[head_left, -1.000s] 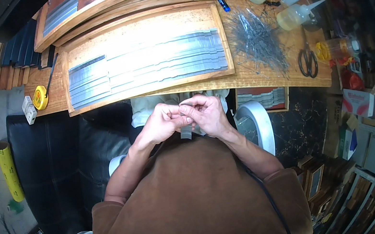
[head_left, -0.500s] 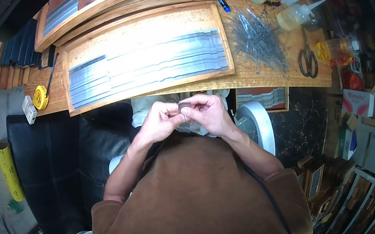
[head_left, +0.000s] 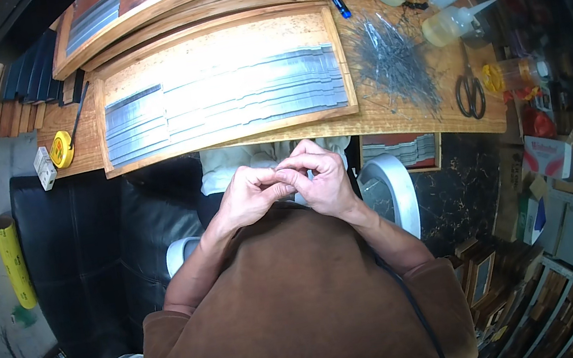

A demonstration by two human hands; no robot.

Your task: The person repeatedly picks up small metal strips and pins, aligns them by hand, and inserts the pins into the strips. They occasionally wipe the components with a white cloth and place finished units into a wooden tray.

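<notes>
In front of the table edge, above my lap, my left hand (head_left: 246, 196) and my right hand (head_left: 320, 180) meet with thumbs and fingertips pinched together. Whatever lies between the fingertips is hidden by them. Just beyond the hands, on the table, lies a shallow wooden tray (head_left: 232, 140). Rows of thin grey metallic-looking strips (head_left: 288, 90) fill its near part, and glare washes out its middle.
On the wooden table (head_left: 433, 120) are a heap of thin dark strands (head_left: 395, 63), scissors (head_left: 470, 96), squeeze bottles (head_left: 452, 24), a blue marker (head_left: 339, 2) and a yellow tape measure (head_left: 62, 149). More wooden trays (head_left: 216, 2) are stacked behind. A black sofa (head_left: 76, 255) stands left.
A small dark brown piece showed between my fingertips before; now the fingers cover that spot. My left hand has shifted slightly down and right, and my right fingers have bent upward.
</notes>
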